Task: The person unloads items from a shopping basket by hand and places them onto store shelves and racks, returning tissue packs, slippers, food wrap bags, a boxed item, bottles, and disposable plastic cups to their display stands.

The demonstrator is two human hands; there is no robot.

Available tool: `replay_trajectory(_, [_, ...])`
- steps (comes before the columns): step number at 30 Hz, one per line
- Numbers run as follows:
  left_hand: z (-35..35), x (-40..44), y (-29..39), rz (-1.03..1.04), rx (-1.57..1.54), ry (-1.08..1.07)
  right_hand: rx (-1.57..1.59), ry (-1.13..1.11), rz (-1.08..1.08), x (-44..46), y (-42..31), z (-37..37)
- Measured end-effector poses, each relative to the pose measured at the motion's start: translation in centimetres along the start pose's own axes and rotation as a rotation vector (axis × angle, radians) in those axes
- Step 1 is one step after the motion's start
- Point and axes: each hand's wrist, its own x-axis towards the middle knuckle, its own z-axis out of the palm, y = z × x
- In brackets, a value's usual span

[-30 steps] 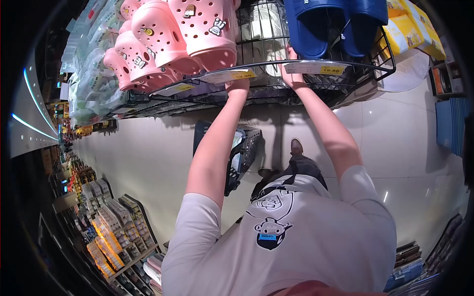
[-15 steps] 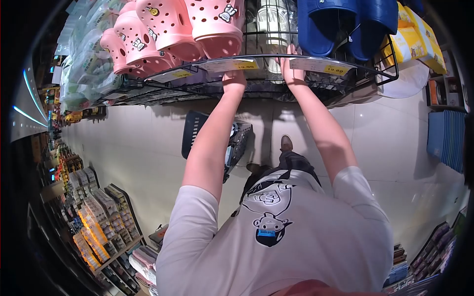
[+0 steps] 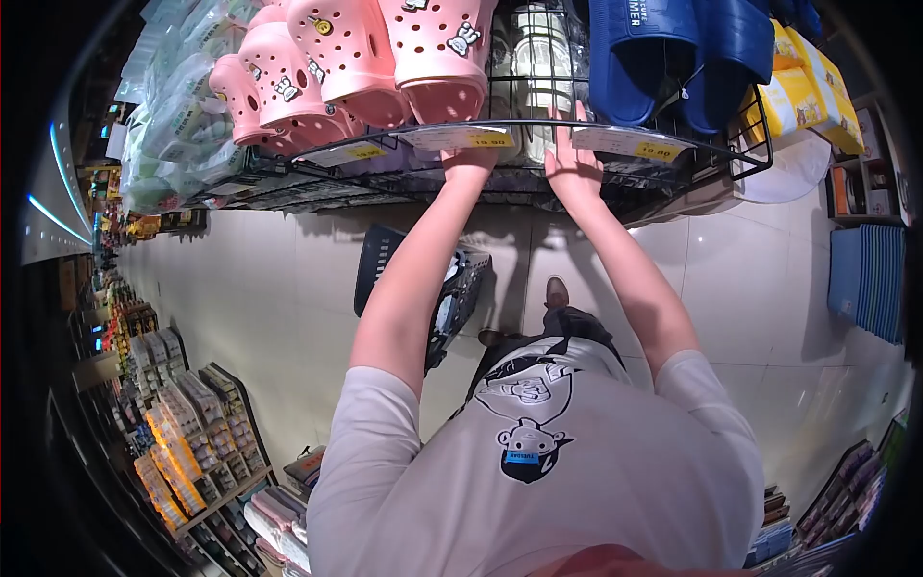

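My left hand (image 3: 468, 162) reaches in under the front edge of a black wire rack (image 3: 538, 123), below a price label. Its fingers are hidden behind that label. At the same edge, my right hand (image 3: 574, 171) is open with fingers stretched upward, nearest a pair of pale white shoes (image 3: 541, 62) seen through the wire grid. Whether it touches them I cannot tell. Pink clogs (image 3: 437, 58) with small charms stand on the rack to the left. To the right are dark blue slippers (image 3: 642, 58).
A dark basket (image 3: 375, 264) with things in it is on the tiled floor (image 3: 269, 288) below my left arm. Bagged pale green goods (image 3: 178, 135) hang at the left. Yellow packages (image 3: 812, 87) lie right of the rack. Stocked shelves (image 3: 207, 433) stand lower left.
The rack sits slightly lower in view. My right hand has drawn down a little, showing more of its back and fingers. The left hand stays under the rack edge.
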Motion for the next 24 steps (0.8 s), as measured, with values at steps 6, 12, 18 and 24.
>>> replay_trajectory(6, [3.6,2.4,-1.2,0.123,0.1,0.043,-0.124,0.104,-0.108,0.9,1.9,2.4])
replay_trajectory(12, [2.0,0.9,-1.6,0.211,0.075,0.134,-0.115,-0.14,0.053,0.1,1.4,2.2])
replay_trajectory(18, [-7.7,-1.8,1.3,0.14,-0.053,-0.184,0.071,-0.147,0.062,-1.0,0.9,-0.3])
replay_trajectory(24, [-10.3,-13.4,-2.5,0.157,-0.475,0.135,0.223,-0.106,0.041,-4.0,0.8,-1.3])
